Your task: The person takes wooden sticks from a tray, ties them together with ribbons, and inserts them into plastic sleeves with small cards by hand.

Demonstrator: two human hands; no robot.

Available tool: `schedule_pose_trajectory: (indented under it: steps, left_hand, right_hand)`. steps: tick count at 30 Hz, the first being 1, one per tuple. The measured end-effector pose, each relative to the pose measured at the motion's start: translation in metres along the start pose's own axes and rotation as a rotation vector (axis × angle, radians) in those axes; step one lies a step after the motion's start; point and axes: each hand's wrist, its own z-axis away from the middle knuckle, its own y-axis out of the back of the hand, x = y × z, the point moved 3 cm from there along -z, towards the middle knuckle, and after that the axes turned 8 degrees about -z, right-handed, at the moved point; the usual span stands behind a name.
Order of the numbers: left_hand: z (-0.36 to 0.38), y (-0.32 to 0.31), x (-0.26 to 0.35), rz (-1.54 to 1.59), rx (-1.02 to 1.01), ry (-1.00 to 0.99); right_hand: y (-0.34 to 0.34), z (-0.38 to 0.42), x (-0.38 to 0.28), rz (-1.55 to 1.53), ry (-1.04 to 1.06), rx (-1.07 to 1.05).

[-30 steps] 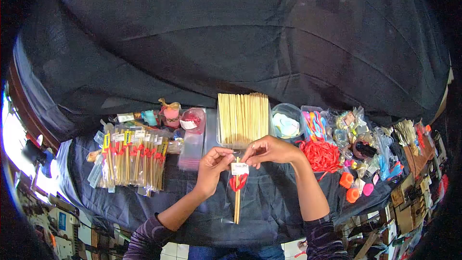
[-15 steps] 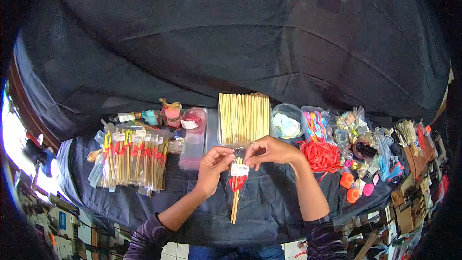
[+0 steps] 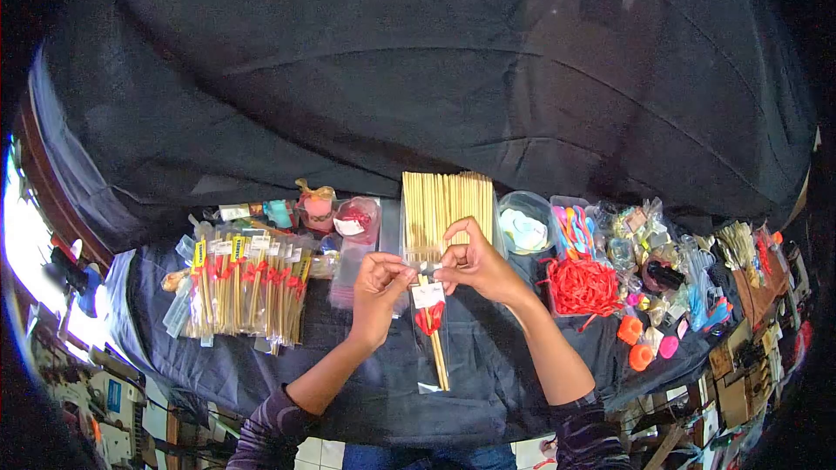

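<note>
A narrow clear plastic sleeve with a pair of wooden chopsticks [image 3: 438, 359], a red ribbon bow [image 3: 429, 319] and a white label [image 3: 428, 295] hangs in front of me. The thumb and fingers of my left hand [image 3: 380, 294] pinch the upper left corner of the sleeve. At its upper right corner, my right hand [image 3: 484, 271] is closed in a pinch, other fingers curled above. Behind the hands stands a clear container of bare wooden chopsticks [image 3: 448, 213]; its lower edge is partly covered by my fingers.
Left lies a pile of packed chopsticks with red bows [image 3: 248, 287]. Flat clear sleeves [image 3: 350, 271] lie beside my left hand. On the right are red ribbon pieces [image 3: 582, 287], a round tub of white pieces [image 3: 523, 228], colourful spoon-like items [image 3: 573, 228] and orange pieces [image 3: 640, 357].
The lower end of the sleeve has swung slightly right. My right hand has its fingers raised higher, and both hands now pinch the top corners. The camera view has shifted a little.
</note>
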Motion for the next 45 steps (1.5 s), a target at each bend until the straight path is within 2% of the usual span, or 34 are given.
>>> schedule_pose_trajectory:
  steps: [3,5,18,20,21,23,26,27,29,33,38,39,41,43,45]
  left_hand:
    - [-0.001,0.000,0.006,0.005,0.008,-0.018]
    - [0.000,-0.002,0.010,-0.031,0.012,-0.022]
    - [0.000,0.003,0.010,-0.185,0.061,-0.116]
    - [0.002,0.000,0.010,-0.154,0.091,-0.091]
    - [0.003,-0.001,0.010,-0.119,0.113,-0.069]
    - [0.005,-0.006,0.015,-0.138,0.072,-0.094]
    - [0.006,-0.011,0.012,-0.130,-0.105,-0.029]
    - [0.006,-0.009,0.009,-0.135,-0.094,-0.029]
    - [0.005,-0.007,0.003,-0.256,-0.206,-0.048]
    - [0.002,-0.006,0.015,-0.183,-0.150,0.047]
    - [-0.015,0.037,0.040,-0.390,-0.090,-0.054]
    - [-0.021,0.055,0.042,-0.467,-0.075,-0.096]
    - [-0.026,0.092,0.056,-0.432,-0.004,-0.022]
    - [-0.037,0.135,0.074,-0.554,0.004,-0.037]
    - [-0.053,0.188,0.074,-0.592,0.091,-0.195]
  right_hand:
    - [0.001,-0.001,0.000,0.006,0.058,0.049]
    - [-0.001,0.000,-0.003,0.138,0.019,-0.014]
    - [-0.006,0.002,-0.002,0.206,-0.093,0.067]
    - [-0.002,-0.001,0.002,0.395,0.095,0.102]
    - [-0.003,-0.002,0.004,0.389,0.093,0.089]
    - [0.000,-0.003,0.010,0.128,-0.029,0.119]
    - [0.000,-0.005,0.015,0.095,-0.027,0.122]
    - [0.000,-0.005,0.016,0.082,-0.001,0.141]
    - [-0.001,-0.006,0.017,0.056,-0.010,0.126]
    - [-0.006,-0.006,0.017,0.013,-0.011,0.166]
    - [-0.012,-0.005,0.003,-0.069,-0.062,0.170]
    - [-0.011,-0.005,0.002,-0.068,-0.063,0.166]
    - [-0.009,-0.004,-0.001,-0.026,-0.058,0.167]
    - [-0.003,-0.005,0.000,-0.029,-0.055,0.174]
    - [0.002,-0.005,-0.001,-0.033,-0.051,0.179]
